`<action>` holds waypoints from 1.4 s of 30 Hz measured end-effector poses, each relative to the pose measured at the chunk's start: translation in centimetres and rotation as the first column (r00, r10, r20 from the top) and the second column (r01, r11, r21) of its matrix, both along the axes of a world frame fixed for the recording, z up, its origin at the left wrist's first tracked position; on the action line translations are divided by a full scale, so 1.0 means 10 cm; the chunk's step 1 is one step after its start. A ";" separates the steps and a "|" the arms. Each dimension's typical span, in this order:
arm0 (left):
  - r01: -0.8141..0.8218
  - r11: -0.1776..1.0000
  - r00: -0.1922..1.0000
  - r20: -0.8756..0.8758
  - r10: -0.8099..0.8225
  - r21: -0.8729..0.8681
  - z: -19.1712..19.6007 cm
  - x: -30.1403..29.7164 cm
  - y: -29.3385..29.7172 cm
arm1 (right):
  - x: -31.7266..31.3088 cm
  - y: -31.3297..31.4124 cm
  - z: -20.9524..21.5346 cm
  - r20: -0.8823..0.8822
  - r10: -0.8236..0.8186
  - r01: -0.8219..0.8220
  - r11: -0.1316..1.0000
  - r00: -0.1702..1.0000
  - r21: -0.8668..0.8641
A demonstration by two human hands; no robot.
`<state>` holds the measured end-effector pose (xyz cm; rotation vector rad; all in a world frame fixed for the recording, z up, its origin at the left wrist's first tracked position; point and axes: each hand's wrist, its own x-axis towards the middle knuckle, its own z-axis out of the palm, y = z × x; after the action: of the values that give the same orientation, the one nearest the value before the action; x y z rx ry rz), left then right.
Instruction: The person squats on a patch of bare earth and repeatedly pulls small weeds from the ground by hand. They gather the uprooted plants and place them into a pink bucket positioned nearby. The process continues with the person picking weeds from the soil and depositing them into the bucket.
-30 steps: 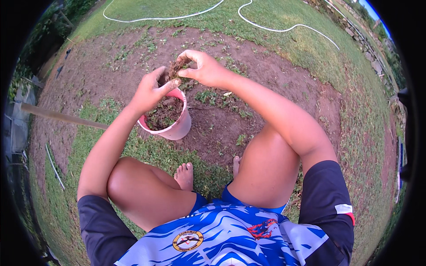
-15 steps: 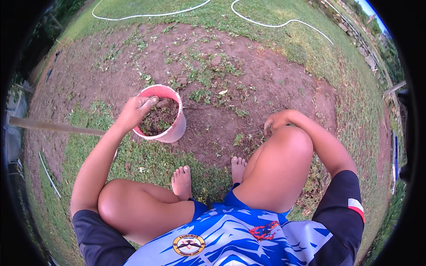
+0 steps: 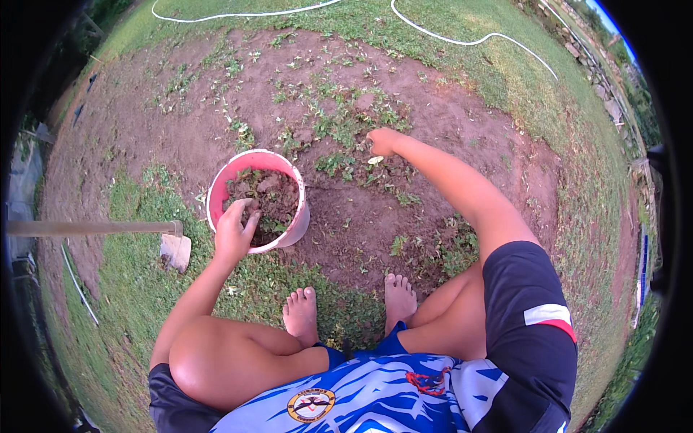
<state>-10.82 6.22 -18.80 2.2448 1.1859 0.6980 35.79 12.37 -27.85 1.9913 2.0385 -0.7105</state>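
Note:
A pinkish-white plastic bucket (image 3: 300,216) stands on the soil, filled partway with dark earth and uprooted weeds (image 3: 267,198). My left hand (image 3: 235,229) reaches over the bucket's near left rim. Its thumb and fingers are apart above the contents, and I see nothing held between them. Stretched forward, my right hand (image 3: 386,142) is down at the loose weeds (image 3: 343,130) on the bare soil. Its fingers look bunched, and the fingertips are partly hidden, so what they grip cannot be made out. A pale yellow leaf (image 3: 375,159) lies just below that hand.
A hoe with a wooden handle (image 3: 86,228) and a flat blade (image 3: 175,252) lies on the grass left of the bucket. White hoses (image 3: 473,41) curve across the far grass. My bare feet (image 3: 300,314) rest at the edge of the dug soil. Stones (image 3: 606,101) line the far right.
My right hand has gone from beside my right knee out to the weeds ahead. My left hand has moved from the bucket's upper left to its near left side, fingers now apart. The bucket looks tilted slightly differently.

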 end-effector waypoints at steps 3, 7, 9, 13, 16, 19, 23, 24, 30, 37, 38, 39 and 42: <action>0.003 0.999 0.999 -0.048 -0.004 -0.032 0.00 -0.01 0.03 | -0.11 0.45 -0.48 -0.211 -0.228 0.269 0.943 0.951 0.195; 0.016 0.998 0.991 -0.131 -0.023 -0.054 0.02 -0.01 0.05 | -0.29 0.65 -0.99 -0.381 -0.533 0.631 0.748 0.756 0.206; -0.020 0.994 0.991 -0.131 0.006 -0.108 0.04 0.01 0.06 | -0.36 0.66 -1.10 -0.388 -0.555 0.658 0.721 0.736 0.217; -0.037 0.991 0.991 -0.130 0.020 -0.129 0.06 0.03 0.06 | -0.44 0.65 -1.12 -0.481 -0.484 0.630 0.749 0.731 0.204; -0.039 0.994 0.993 -0.119 0.027 -0.104 0.04 0.02 0.05 | -0.49 0.60 -1.07 -0.571 -0.474 0.679 0.701 0.671 0.216; -0.062 0.989 0.994 -0.098 0.049 -0.133 0.01 0.00 0.04 | -0.50 0.52 -0.91 -0.821 -0.543 0.712 0.505 -0.176 -0.487; -0.069 0.991 0.992 -0.109 0.057 -0.116 -0.05 -0.05 0.04 | -0.50 0.44 -0.24 -0.815 -0.315 0.372 0.770 -0.486 -0.519; -0.072 0.992 0.991 -0.121 0.059 -0.100 -0.07 -0.07 0.04 | -0.56 0.46 0.01 -0.806 -0.332 0.383 0.749 -0.490 -0.541; -0.077 0.967 0.997 -0.029 0.073 -0.243 0.00 -0.08 0.10 | -1.04 0.22 1.77 -0.945 -0.225 0.378 0.875 -0.236 -0.302; 0.339 0.684 0.726 0.642 0.246 -0.646 1.36 0.83 0.39 | -1.64 -0.38 2.86 -0.977 -0.194 0.313 0.926 -0.083 -0.211; 0.364 0.636 0.672 0.665 0.327 -0.681 1.56 0.96 0.31 | -1.71 -0.50 2.91 -0.979 -0.170 0.258 0.946 -0.113 -0.195; 0.495 0.616 0.556 0.769 0.317 -0.612 1.75 1.08 0.24 | -1.77 -0.61 2.96 -0.977 -0.167 0.231 0.953 -0.134 -0.195; 0.413 0.623 0.612 0.709 0.350 -0.664 2.11 1.22 -0.01 | -1.78 -0.92 3.08 -0.993 -0.089 0.345 0.937 0.081 -0.056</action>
<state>1.42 6.11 2.27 0.9514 0.7135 0.8091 17.98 3.22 2.95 2.1105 2.3403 -2.7013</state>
